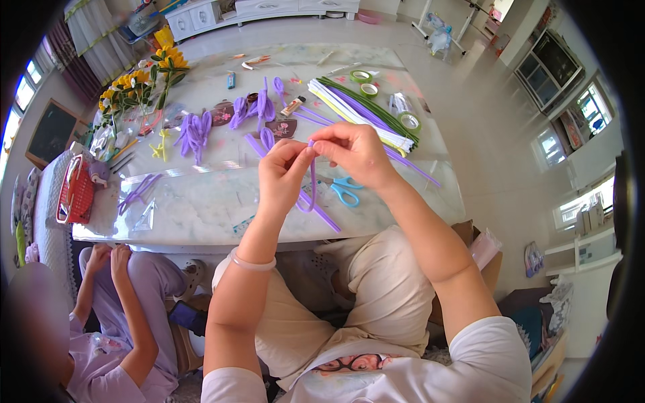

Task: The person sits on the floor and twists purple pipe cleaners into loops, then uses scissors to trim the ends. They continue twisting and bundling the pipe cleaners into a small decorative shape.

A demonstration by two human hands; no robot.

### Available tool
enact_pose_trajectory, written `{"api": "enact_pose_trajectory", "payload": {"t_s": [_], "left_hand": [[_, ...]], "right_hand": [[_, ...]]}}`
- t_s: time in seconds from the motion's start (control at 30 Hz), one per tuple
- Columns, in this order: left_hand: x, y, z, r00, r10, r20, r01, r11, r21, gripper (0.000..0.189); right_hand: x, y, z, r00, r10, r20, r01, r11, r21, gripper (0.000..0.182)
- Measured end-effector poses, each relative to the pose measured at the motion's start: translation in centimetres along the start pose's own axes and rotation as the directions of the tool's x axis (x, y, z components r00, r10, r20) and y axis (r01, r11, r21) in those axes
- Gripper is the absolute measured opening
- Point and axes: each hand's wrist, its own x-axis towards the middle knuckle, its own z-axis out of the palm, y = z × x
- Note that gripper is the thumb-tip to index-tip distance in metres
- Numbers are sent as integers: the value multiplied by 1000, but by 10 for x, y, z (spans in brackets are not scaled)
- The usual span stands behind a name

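Note:
Over the marble-patterned table (201,211), my left hand (286,174) and my right hand (355,151) meet, their fingertips pinching a purple pipe cleaner (313,181) that hangs down in a loop. Below them lie more straight purple pipe cleaners (322,214) and light-blue-handled scissors (345,195). Just beyond my hands is a looped purple piece (267,137). Looped purple bundles (195,135) rest further left. A pile of green, white, yellow and purple pipe cleaners (368,108) lies beyond my right hand, near rolls of green tape (369,90) and a lighter (293,106).
Yellow artificial sunflowers (171,59) stand at the table's far left. A red plastic basket (75,189) is at the left edge, beside a set square (145,216). Another person (111,312) sits at lower left, hands apart from mine. A blue lighter (231,80) lies toward the back.

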Motion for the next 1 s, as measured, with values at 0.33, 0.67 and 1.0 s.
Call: {"api": "enact_pose_trajectory", "payload": {"t_s": [0.33,0.67,1.0], "left_hand": [[-4,4,10,963,-182,197,155,978,143,19],[1,4,-4,963,-17,270,-104,898,428,18],[-3,11,-4,832,-429,351,540,483,-689,30]], "right_hand": [[5,14,-5,986,19,-167,-25,999,-31,14],[15,35,-42,866,187,-463,4,925,380,16],[7,10,4,692,-699,-182,580,688,-435,6]]}}
